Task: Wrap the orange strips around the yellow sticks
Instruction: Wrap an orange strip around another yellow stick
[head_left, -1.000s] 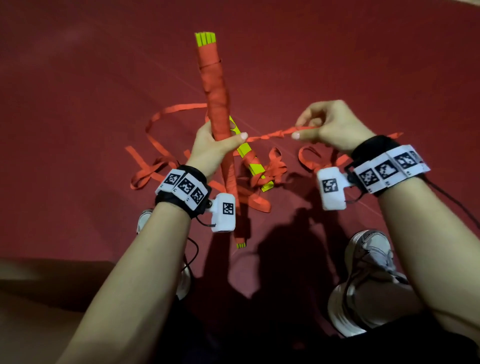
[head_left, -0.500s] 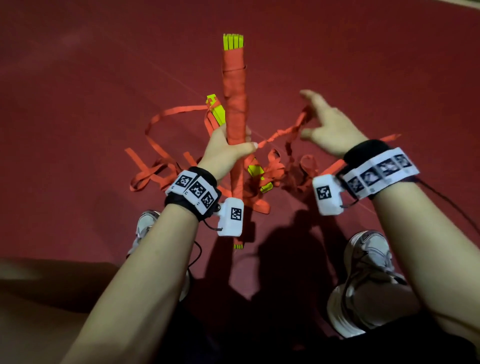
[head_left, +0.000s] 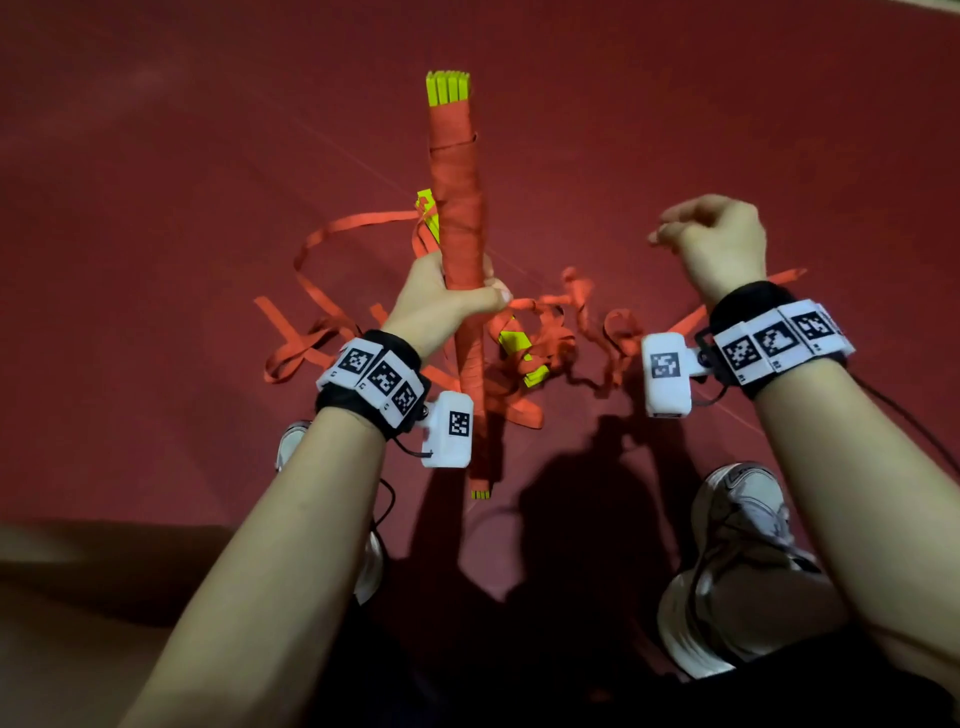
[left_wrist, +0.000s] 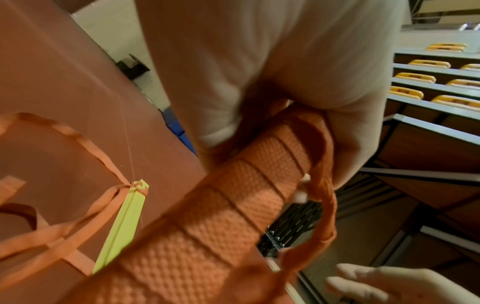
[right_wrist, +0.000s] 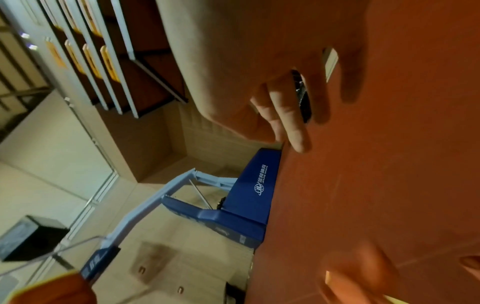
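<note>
Your left hand (head_left: 441, 301) clenches the wrapped bundle of yellow sticks (head_left: 457, 208) about mid-length, same grip as half a second ago; the bundle stands more upright now, bare yellow tips at 12 o'clock, lower end past your wrist at 6. Your right hand (head_left: 717, 244) has pulled off to 3 o'clock, well apart from the bundle; half a second ago its fingers were spread by the strip, now they're curled in and blurred, and you can't tell whether they pinch anything.

The left wrist view shows what the head view hides: a twisted orange strip (left_wrist: 327, 205) runs from under your thumb beside the bundle and loops down toward the right fingers (left_wrist: 389, 283), contact unclear. The right wrist view shows only curled fingers (right_wrist: 285, 115) against the red floor (right_wrist: 389, 185).

Beyond the grip, loose orange strips (head_left: 332, 244) and a second, partly wrapped stick bundle (head_left: 519, 348) lie on the floor from 9 to 3 o'clock.
</note>
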